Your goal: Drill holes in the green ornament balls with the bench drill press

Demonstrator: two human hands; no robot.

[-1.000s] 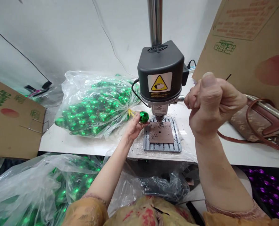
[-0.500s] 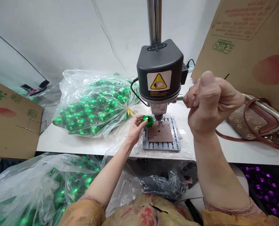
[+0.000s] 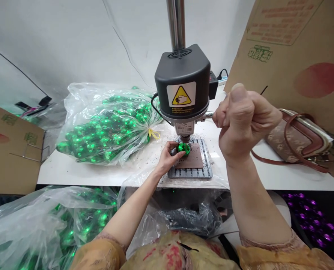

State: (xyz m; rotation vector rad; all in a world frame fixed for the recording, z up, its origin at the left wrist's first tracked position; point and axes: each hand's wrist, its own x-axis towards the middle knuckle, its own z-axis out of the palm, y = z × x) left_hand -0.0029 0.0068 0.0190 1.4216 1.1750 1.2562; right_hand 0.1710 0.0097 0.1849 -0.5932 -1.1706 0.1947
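My left hand [image 3: 168, 156] pinches a shiny green faceted ball [image 3: 183, 149] between thumb and fingers. The ball is just below the chuck [image 3: 185, 138] of a black bench drill press [image 3: 184, 80], over a brown square pad [image 3: 193, 159] on the slotted metal base [image 3: 189, 173]. Whether the ball touches the pad or the drill tip I cannot tell. My right hand [image 3: 241, 123] is closed in a fist round the drill press lever [image 3: 208, 114], most of which the fingers hide.
A tied clear bag [image 3: 107, 127] of green balls lies left of the drill press; another open bag [image 3: 51, 228] is below the table edge. Cardboard boxes [image 3: 12, 150] flank both sides. A handbag [image 3: 299, 140] sits right, purple balls [image 3: 313, 217] lower right. Dark shavings dot the table.
My left hand has brought the green ball rightward from the pad's left edge to under the chuck. My right hand keeps its grip on the lever. The whole view has shifted slightly.
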